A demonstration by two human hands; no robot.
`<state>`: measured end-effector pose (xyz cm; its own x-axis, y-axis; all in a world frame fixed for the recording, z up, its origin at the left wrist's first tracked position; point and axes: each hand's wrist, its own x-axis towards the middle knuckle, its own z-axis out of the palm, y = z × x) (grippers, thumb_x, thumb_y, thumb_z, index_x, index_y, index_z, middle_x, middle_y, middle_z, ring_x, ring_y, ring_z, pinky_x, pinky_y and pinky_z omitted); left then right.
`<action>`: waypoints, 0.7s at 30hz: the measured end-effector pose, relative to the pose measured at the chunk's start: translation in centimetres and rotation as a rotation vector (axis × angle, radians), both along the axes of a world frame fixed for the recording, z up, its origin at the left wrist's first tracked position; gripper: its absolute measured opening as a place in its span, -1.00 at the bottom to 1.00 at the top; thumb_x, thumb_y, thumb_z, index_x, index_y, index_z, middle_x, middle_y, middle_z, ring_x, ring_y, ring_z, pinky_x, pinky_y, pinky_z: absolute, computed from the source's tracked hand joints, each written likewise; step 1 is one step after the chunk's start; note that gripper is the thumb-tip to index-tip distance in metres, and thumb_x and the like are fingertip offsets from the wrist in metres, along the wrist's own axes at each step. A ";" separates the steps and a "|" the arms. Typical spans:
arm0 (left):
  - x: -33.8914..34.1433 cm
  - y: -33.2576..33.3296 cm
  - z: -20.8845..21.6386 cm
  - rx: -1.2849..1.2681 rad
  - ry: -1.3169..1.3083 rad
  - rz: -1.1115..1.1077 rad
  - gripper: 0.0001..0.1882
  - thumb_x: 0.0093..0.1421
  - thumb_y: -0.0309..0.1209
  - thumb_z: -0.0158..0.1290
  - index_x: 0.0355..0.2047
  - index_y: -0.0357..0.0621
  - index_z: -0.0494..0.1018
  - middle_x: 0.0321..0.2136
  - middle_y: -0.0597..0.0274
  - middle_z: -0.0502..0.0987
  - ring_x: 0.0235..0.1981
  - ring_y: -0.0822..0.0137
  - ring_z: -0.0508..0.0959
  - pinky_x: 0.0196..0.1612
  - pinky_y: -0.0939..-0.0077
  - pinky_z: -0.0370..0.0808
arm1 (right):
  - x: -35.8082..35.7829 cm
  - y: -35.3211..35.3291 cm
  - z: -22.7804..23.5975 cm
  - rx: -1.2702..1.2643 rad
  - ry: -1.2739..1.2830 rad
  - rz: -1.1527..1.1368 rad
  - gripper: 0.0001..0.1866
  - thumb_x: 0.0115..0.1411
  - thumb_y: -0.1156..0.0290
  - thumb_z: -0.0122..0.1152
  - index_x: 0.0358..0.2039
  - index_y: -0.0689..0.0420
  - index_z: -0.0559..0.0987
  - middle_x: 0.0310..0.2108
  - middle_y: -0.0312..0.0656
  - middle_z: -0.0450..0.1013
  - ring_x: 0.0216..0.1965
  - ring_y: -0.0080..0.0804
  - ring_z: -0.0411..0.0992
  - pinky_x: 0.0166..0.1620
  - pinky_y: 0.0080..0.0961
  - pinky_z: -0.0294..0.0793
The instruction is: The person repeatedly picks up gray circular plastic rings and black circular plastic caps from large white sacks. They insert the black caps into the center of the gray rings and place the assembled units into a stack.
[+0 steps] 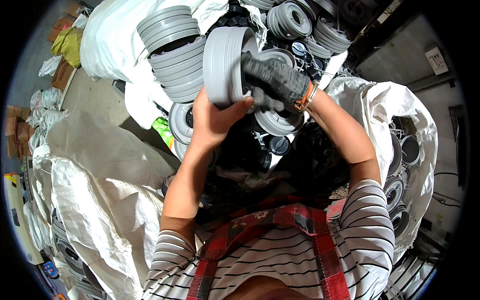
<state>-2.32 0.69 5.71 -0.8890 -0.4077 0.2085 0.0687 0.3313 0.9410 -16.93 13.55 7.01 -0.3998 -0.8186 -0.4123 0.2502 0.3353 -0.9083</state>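
My bare left hand [215,117] grips a wide grey plastic ring [222,65] from below, with the thumb across its rim. The ring is ribbed around its side and held on edge, its opening turned to the right. My right hand [275,77], in a dark grey knit glove, reaches into that opening. Its fingers are partly hidden inside and smeared by motion, so what they hold cannot be made out. Just behind the held ring stands a stack of similar grey rings [175,65]. Beneath my hands lie more grey round parts [280,122] and a small black round cap [279,145].
A large white sack [105,185] stands at my left. Another open white sack [400,95] at my right holds grey round parts. Several grey rings [289,20] and loose plastic strips lie at the back. A wall socket [436,61] is at the far right.
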 end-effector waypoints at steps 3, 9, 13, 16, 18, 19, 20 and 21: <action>0.0 0.5 0.8 0.208 -0.010 -0.014 -0.62 -0.02 -0.39 0.23 -0.23 -0.30 0.40 -0.48 0.23 0.51 -0.50 0.52 0.47 -0.43 0.63 0.42 | 0.0 0.0 -1.2 -0.224 0.769 -0.041 -0.39 0.01 -0.17 0.17 -0.44 0.26 0.52 -0.65 -0.08 0.46 -0.60 -0.32 0.48 -0.56 -0.42 0.44; -0.6 2.1 -0.7 0.045 0.003 -0.065 -0.34 -0.10 -0.49 0.29 0.02 -0.31 0.26 -0.16 0.12 0.45 -0.17 0.38 0.46 -0.12 0.53 0.40 | -1.2 0.5 -3.3 -0.362 0.188 -0.200 -0.56 0.17 0.00 0.08 -0.39 0.19 0.54 -0.51 -0.19 0.49 -0.48 -0.42 0.44 -0.42 -0.54 0.43; -2.3 1.2 -2.7 -0.590 0.100 -0.105 -0.11 -0.20 -0.41 0.32 0.13 -0.31 0.13 0.04 -0.07 0.29 0.09 0.05 0.31 0.13 0.14 0.20 | -8.9 0.7 -5.4 -0.244 1.821 -0.223 -0.66 0.16 0.13 0.05 -0.39 0.19 0.54 -0.49 0.00 0.47 -0.39 -0.14 0.46 -0.34 -0.33 0.45; -3.5 0.6 -4.9 -0.828 0.078 -0.215 -0.10 -0.22 -0.33 0.32 0.13 -0.27 0.13 0.06 -0.06 0.29 0.15 -0.09 0.21 0.23 -0.05 -0.02 | -17.3 1.2 -7.0 0.243 1.236 -0.436 -0.54 0.10 0.00 0.04 -0.25 0.15 0.55 -0.32 0.06 0.48 -0.22 -0.03 0.44 -0.13 -0.14 0.38; -3.6 0.5 -5.4 -0.817 0.074 -0.254 -0.11 -0.18 -0.34 0.30 0.16 -0.22 0.12 0.06 -0.08 0.29 0.17 -0.08 0.20 0.26 0.04 -0.07 | -21.6 1.3 -10.0 0.350 1.312 -0.442 -0.47 0.05 -0.11 0.09 -0.25 0.13 0.57 -0.26 0.01 0.49 -0.17 -0.08 0.44 -0.10 -0.26 0.37; -3.6 0.4 -5.1 -0.815 0.044 -0.232 -0.16 -0.17 -0.35 0.30 0.14 -0.22 0.17 0.04 -0.05 0.33 0.17 -0.03 0.22 0.26 0.04 -0.04 | -23.1 1.0 -11.4 0.443 1.253 -0.431 -0.45 0.02 -0.11 0.12 -0.19 0.12 0.55 -0.20 0.01 0.48 -0.13 -0.07 0.43 -0.05 -0.27 0.36; -3.5 0.2 -4.8 -0.749 0.040 -0.202 -0.18 -0.17 -0.36 0.30 0.12 -0.22 0.20 0.03 -0.04 0.35 0.16 0.00 0.24 0.26 0.05 -0.03 | -23.4 0.2 -11.7 0.498 1.272 -0.413 -0.32 -0.04 -0.11 0.18 -0.03 0.15 0.46 -0.08 0.06 0.42 -0.02 -0.03 0.37 0.05 -0.29 0.31; -3.4 0.1 -4.6 -0.683 0.038 -0.172 -0.21 -0.18 -0.36 0.31 0.09 -0.23 0.23 0.02 -0.04 0.37 0.15 0.02 0.27 0.26 0.07 -0.01 | -24.3 -0.6 -13.0 0.481 1.344 -0.416 -0.23 -0.07 -0.10 0.22 0.05 0.18 0.37 -0.02 0.09 0.37 0.03 -0.02 0.32 0.09 -0.29 0.27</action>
